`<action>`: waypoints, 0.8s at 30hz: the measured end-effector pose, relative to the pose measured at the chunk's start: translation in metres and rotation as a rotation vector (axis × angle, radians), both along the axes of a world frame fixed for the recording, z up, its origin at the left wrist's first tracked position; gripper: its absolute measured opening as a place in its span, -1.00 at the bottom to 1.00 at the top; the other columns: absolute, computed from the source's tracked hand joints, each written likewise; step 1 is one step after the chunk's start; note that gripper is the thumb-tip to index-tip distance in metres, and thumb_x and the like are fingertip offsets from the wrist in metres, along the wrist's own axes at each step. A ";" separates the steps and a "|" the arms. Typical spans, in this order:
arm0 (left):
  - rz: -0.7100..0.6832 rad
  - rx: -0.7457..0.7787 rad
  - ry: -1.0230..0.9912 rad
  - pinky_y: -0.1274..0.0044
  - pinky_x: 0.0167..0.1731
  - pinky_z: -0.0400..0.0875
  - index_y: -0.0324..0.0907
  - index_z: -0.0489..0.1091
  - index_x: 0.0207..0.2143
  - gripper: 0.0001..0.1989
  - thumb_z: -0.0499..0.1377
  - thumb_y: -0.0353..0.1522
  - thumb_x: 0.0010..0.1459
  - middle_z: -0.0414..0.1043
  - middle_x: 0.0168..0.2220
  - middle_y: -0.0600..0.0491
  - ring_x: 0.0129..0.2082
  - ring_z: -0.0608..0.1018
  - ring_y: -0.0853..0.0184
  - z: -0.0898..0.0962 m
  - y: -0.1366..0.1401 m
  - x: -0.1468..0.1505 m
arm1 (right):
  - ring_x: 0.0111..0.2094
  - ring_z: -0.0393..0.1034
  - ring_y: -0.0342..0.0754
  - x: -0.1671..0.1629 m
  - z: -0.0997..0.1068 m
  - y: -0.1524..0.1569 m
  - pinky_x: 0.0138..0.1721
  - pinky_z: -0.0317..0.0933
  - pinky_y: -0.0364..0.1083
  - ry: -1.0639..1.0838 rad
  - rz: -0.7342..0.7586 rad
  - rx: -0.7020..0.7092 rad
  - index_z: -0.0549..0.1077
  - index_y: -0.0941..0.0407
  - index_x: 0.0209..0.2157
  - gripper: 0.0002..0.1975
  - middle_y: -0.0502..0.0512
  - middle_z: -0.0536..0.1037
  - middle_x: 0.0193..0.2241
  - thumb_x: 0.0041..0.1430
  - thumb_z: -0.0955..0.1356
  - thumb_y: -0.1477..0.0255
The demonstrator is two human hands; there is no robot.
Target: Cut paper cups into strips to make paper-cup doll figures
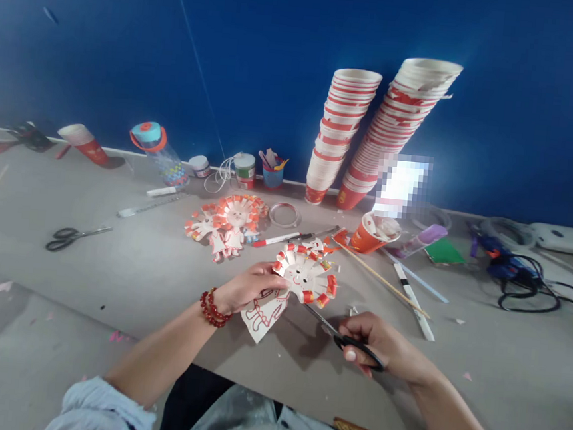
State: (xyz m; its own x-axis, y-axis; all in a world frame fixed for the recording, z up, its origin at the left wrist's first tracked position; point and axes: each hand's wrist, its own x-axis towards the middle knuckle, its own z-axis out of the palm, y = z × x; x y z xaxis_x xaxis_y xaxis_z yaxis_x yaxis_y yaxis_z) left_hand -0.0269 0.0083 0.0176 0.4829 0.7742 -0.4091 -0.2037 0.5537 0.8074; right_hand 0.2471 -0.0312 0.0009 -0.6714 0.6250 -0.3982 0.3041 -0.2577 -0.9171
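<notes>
A paper doll (306,278) is over the near middle of the grey table (135,282), pinched in the left hand (247,288); just right, the right hand (376,340) grasps scissors (338,339); farther left lie more dolls (236,218); 2 cup stacks (341,136) stand far right

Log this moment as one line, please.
left hand: holds paper doll | right hand: holds scissors near doll | table: more paper dolls, second scissors

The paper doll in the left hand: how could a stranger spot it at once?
On the grey table, start at the two tall cup stacks and come nearer, to the left hand. It holds the paper doll, its smiling face fringed with curled strips; unlike the dolls lying beyond, it is held.
</notes>
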 end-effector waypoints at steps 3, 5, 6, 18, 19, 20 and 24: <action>0.005 -0.003 0.011 0.60 -0.50 0.40 -0.27 0.46 -0.37 -0.80 0.33 -0.35 -0.07 0.52 -0.51 0.02 -0.55 0.53 0.41 0.000 0.000 0.000 | -0.70 0.14 -0.23 0.000 0.000 0.000 -0.68 -0.09 -0.23 0.006 0.003 -0.008 0.22 0.12 -0.61 -0.49 -0.07 0.31 -0.75 -0.03 0.40 -0.01; 0.000 -0.006 0.020 0.61 -0.52 0.39 -0.26 0.45 -0.38 -0.80 0.32 -0.34 -0.07 0.51 -0.52 0.03 -0.56 0.52 0.41 0.000 0.000 0.001 | -0.71 0.13 -0.23 0.000 -0.001 0.000 -0.68 -0.09 -0.22 0.026 0.013 -0.016 0.23 0.12 -0.60 -0.49 -0.07 0.31 -0.75 -0.03 0.39 -0.02; 0.000 -0.005 0.022 0.61 -0.53 0.38 -0.26 0.44 -0.39 -0.80 0.33 -0.34 -0.07 0.51 -0.52 0.03 -0.57 0.51 0.42 0.000 0.000 0.001 | -0.71 0.13 -0.23 0.001 -0.001 0.000 -0.68 -0.09 -0.22 0.037 0.018 -0.018 0.23 0.12 -0.60 -0.49 -0.07 0.31 -0.75 -0.02 0.39 -0.03; 0.002 -0.016 -0.004 0.59 -0.51 0.40 -0.25 0.46 -0.37 -0.79 0.33 -0.35 -0.08 0.51 -0.53 0.06 -0.58 0.52 0.41 -0.001 -0.001 0.000 | -0.71 0.10 -0.24 0.000 -0.003 -0.001 -0.67 -0.10 -0.23 0.040 0.010 0.031 0.24 0.14 -0.60 -0.50 -0.08 0.29 -0.75 0.02 0.38 0.00; 0.006 -0.015 -0.004 0.59 -0.50 0.41 -0.25 0.46 -0.37 -0.79 0.33 -0.35 -0.08 0.51 -0.53 0.06 -0.57 0.52 0.41 -0.001 0.000 0.000 | -0.71 0.10 -0.24 0.001 -0.003 -0.001 -0.67 -0.10 -0.23 0.031 0.005 0.042 0.24 0.13 -0.60 -0.51 -0.08 0.29 -0.75 0.02 0.38 0.01; 0.007 -0.013 -0.004 0.59 -0.50 0.41 -0.25 0.46 -0.36 -0.80 0.33 -0.35 -0.08 0.50 -0.53 0.06 -0.57 0.52 0.41 -0.001 0.000 0.000 | -0.71 0.10 -0.24 0.001 -0.003 -0.001 -0.67 -0.10 -0.23 0.021 0.003 0.055 0.23 0.13 -0.60 -0.51 -0.08 0.29 -0.75 0.02 0.39 0.01; -0.011 0.000 -0.013 0.60 -0.53 0.39 -0.27 0.46 -0.37 -0.81 0.31 -0.36 -0.06 0.48 -0.56 0.06 -0.60 0.50 0.42 0.000 0.000 0.000 | -0.70 0.09 -0.23 0.001 -0.003 -0.001 -0.66 -0.08 -0.22 -0.034 -0.001 0.111 0.21 0.12 -0.62 -0.50 -0.08 0.27 -0.75 0.02 0.38 0.00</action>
State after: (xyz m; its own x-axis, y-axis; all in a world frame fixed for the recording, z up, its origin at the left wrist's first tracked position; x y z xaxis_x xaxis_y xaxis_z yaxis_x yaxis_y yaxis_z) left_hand -0.0269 0.0085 0.0179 0.4970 0.7686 -0.4028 -0.2080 0.5562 0.8046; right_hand 0.2484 -0.0322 -0.0021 -0.6580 0.6675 -0.3486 0.3349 -0.1552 -0.9294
